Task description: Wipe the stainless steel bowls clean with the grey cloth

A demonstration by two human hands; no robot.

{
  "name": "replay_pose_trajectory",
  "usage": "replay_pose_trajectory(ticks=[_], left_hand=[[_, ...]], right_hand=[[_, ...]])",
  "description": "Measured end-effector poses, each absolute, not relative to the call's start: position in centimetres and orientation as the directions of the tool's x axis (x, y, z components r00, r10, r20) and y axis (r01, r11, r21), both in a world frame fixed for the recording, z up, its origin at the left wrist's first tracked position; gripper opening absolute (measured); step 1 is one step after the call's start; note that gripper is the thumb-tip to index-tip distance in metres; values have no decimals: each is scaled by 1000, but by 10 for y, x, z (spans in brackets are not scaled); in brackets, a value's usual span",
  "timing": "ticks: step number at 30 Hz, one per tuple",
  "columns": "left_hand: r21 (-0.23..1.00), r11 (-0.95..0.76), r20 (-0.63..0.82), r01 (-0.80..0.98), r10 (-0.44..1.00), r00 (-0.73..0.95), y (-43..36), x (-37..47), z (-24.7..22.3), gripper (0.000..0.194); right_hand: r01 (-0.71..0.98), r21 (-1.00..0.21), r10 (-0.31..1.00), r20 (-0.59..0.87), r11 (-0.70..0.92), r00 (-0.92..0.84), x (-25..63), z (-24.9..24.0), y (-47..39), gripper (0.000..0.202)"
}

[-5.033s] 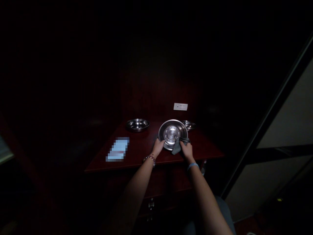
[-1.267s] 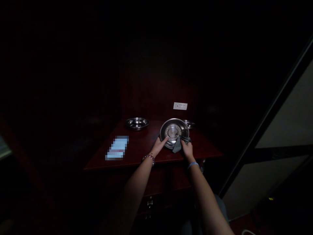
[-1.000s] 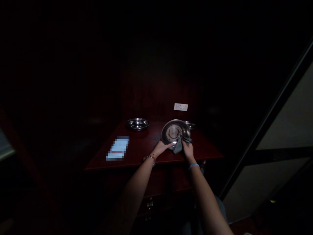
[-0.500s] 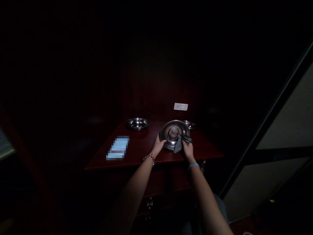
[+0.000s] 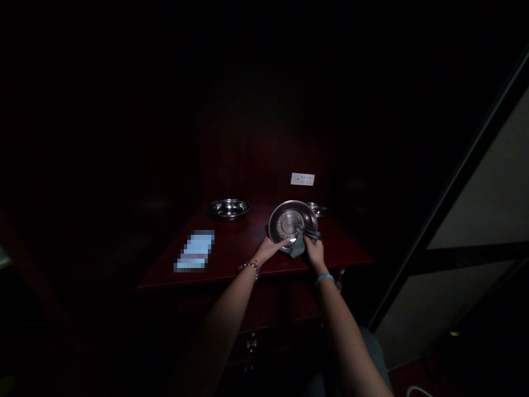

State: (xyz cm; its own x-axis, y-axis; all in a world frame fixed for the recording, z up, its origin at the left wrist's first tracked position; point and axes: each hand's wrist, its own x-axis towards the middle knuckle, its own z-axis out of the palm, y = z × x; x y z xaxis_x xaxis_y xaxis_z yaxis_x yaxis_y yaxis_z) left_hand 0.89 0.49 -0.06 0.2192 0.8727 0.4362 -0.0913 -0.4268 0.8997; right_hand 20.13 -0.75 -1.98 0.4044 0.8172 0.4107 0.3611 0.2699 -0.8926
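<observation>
A shiny round steel bowl is tilted up over the desk, its inside facing me. My left hand grips its lower left rim, thumb over the edge and the other fingers hidden behind. In my right hand is a grey cloth, pressed against the lower right of the bowl's inside. A second steel bowl rests on the desk to the left. Partly covered by the held bowl, another steel dish lies behind it on the right.
The dark red wooden desk has a pixelated bright phone-like rectangle at its left. A white socket plate is on the back wall. Below the desktop is a drawer handle. A pale panel door stands at the right.
The bowl has turned in my hands, so more of its inside shows. My left thumb now reaches further over the rim. The cloth stays against the bowl's lower right.
</observation>
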Motion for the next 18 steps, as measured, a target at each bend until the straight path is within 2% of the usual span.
replay_pose_trajectory(ticks=[4, 13, 18], left_hand=[[896, -434, 444, -96, 862, 244, 5, 9, 1, 63], [874, -473, 485, -107, 837, 255, 12, 9, -3, 71], [880, -467, 474, -88, 853, 219, 13, 8, -5, 58]], right_hand=[[306, -914, 816, 382, 265, 434, 201, -20, -7, 47], [321, -919, 802, 366, 230, 473, 201, -20, -8, 45], [312, -920, 805, 366, 238, 467, 202, -18, -9, 44]])
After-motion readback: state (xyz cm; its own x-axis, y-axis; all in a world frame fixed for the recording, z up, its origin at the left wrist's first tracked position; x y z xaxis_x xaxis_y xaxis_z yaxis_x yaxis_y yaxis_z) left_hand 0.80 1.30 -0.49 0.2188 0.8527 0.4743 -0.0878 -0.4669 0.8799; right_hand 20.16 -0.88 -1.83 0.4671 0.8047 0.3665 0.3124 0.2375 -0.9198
